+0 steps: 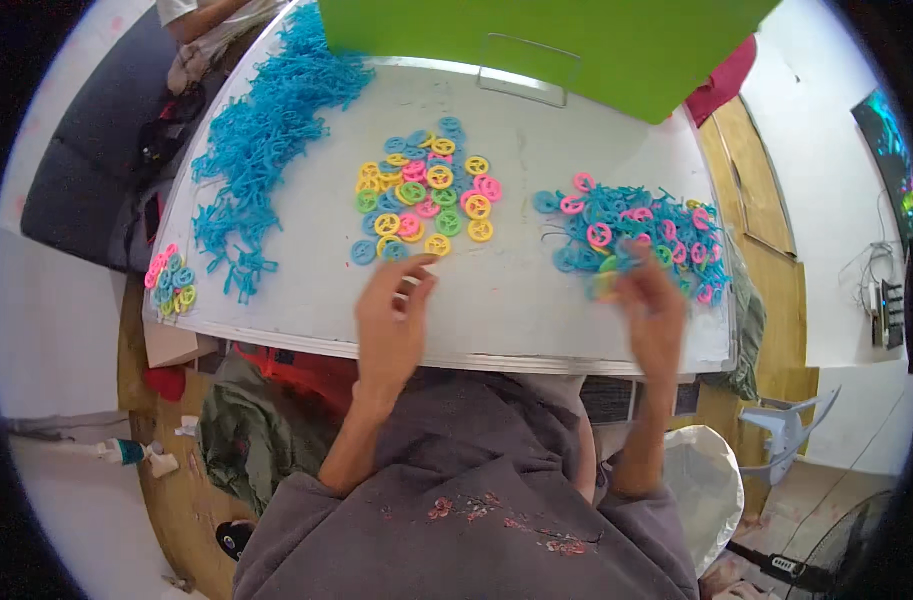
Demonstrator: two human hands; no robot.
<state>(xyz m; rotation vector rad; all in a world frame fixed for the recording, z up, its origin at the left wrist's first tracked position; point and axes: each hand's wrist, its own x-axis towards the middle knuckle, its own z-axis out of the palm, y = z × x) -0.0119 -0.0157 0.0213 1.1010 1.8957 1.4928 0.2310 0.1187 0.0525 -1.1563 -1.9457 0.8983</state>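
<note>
My left hand (395,310) is over the white table, index finger and thumb apart with nothing visible between them. Just beyond its fingertips lies a yellow toy wheel (438,245), at the near edge of a loose heap of yellow, pink, green and blue spoked wheels (440,178). On the right, my right hand (657,305) is smeared by motion at the near side of a pile of blue plastic pieces with wheels (617,215). A blurred yellow-green wheel (607,278) shows beside its fingertips; whether the fingers grip it cannot be made out.
A long heap of blue branching plastic pieces (267,130) covers the table's left side. Several coloured wheels (173,280) lie at the left corner. A green panel (547,45) stands along the far edge. Another person's arm (202,20) shows at the far left.
</note>
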